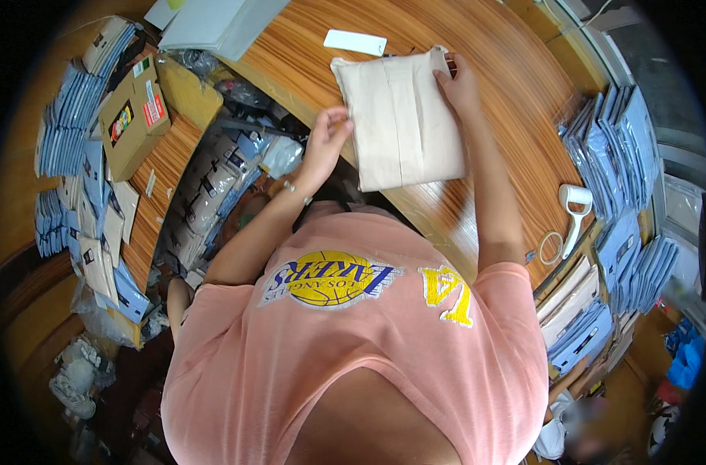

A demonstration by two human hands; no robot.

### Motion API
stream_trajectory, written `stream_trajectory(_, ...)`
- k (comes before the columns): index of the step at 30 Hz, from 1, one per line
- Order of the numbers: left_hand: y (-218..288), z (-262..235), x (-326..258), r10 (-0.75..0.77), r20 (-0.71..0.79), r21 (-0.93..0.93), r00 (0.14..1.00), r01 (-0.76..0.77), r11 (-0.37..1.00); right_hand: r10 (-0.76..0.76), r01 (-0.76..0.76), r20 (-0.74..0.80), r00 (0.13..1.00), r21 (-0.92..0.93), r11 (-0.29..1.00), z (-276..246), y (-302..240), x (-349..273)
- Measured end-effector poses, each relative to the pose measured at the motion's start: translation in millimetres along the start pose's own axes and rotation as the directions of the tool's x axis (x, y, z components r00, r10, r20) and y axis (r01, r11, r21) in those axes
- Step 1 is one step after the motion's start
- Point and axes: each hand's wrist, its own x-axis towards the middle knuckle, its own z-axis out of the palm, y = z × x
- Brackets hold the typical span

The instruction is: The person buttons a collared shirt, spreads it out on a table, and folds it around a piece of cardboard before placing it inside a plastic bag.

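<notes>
A cream garment, folded into a flat rectangle with a long seam down its middle, lies on the wood-grain table, its lower edge near the table's front. At its left edge is my left hand, fingers curled in and the fingertips seeming to pinch the cloth. My right hand grips the far right corner, with some fingers out of sight behind the fabric. Just beyond the garment lies a white card tag. A small dark bit shows at the garment's far edge.
A white lint roller and a pale ring lie at the table's right. Bagged blue garments stack beyond them. To the left are a cardboard box and more garment stacks. Another person is at lower right.
</notes>
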Motion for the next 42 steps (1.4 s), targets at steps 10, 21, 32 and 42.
stream_trajectory(10, 16, 22, 102, -0.451, 0.138, -0.329, 0.882, 0.471, 0.819, 0.568, -0.570, 0.041, 0.822, 0.082, 0.818, -1, -20, 3)
stream_trajectory(21, 168, 15, 159, 0.384, 0.657, -0.325, 0.649, -0.215, 0.921, 0.199, -0.041, -0.411, 0.890, 0.361, 0.932, -126, -181, -104)
stream_trajectory(32, 12, -77, 113, 0.106, 0.990, -0.016, 0.094, -0.668, 0.744, 0.203, -0.227, -0.103, 0.974, -0.406, 0.885, 52, -113, -272)
stream_trajectory(42, 1, -62, 134, -0.378, 0.800, 0.400, 0.467, 0.057, 0.915, 0.795, -0.521, -0.179, 0.580, 0.668, 0.530, 52, -93, -268)
